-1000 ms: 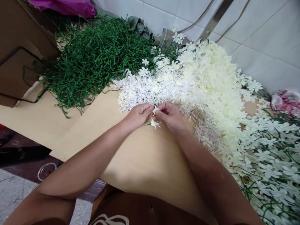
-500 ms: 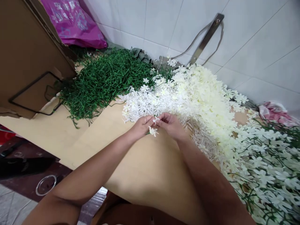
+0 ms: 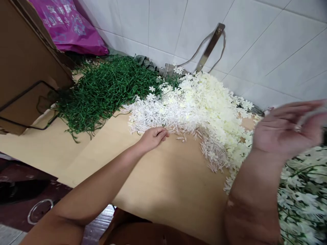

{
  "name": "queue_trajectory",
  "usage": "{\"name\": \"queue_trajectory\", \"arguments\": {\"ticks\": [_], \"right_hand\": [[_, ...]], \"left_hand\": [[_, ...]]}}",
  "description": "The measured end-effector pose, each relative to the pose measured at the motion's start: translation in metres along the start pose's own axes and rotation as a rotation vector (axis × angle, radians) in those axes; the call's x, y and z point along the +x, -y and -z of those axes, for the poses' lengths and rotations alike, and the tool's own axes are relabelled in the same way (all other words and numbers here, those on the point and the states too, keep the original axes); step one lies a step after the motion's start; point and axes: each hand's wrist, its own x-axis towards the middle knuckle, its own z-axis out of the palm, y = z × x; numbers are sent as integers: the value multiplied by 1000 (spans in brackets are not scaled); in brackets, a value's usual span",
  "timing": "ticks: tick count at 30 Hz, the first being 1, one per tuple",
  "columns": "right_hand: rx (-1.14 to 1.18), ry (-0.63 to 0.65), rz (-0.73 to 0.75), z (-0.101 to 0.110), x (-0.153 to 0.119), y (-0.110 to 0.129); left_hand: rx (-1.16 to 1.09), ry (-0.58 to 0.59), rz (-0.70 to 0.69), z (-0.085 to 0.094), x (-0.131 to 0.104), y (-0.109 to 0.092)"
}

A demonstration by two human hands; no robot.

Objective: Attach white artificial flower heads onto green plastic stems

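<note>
My left hand (image 3: 153,139) keeps its fingers pressed together; whether something is inside, I cannot tell. My right hand (image 3: 286,132), blurred, has just gone away toward three o'clock, fingers curved; I cannot tell what it holds. The flower that both were pinching is no more visible between them, so I judge the two-handed work paused. From the left hand, white stamens (image 3: 153,114) lie at twelve o'clock, cream petals (image 3: 212,98) at two, green stems (image 3: 109,85) between ten and eleven, stemmed flowers (image 3: 301,211) near four.
</note>
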Motion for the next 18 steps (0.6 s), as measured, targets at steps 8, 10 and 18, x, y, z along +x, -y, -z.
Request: {"name": "queue_trajectory", "arguments": {"ticks": [8, 10, 18], "right_hand": [[-1799, 938, -205, 106, -4, -82], [-2089, 1218, -17, 126, 3, -101], [-2666, 1380, 234, 140, 41, -108]], "left_hand": [[99, 34, -44, 2, 0, 3], [133, 44, -68, 2, 0, 3], [311, 49, -130, 4, 0, 3]]}}
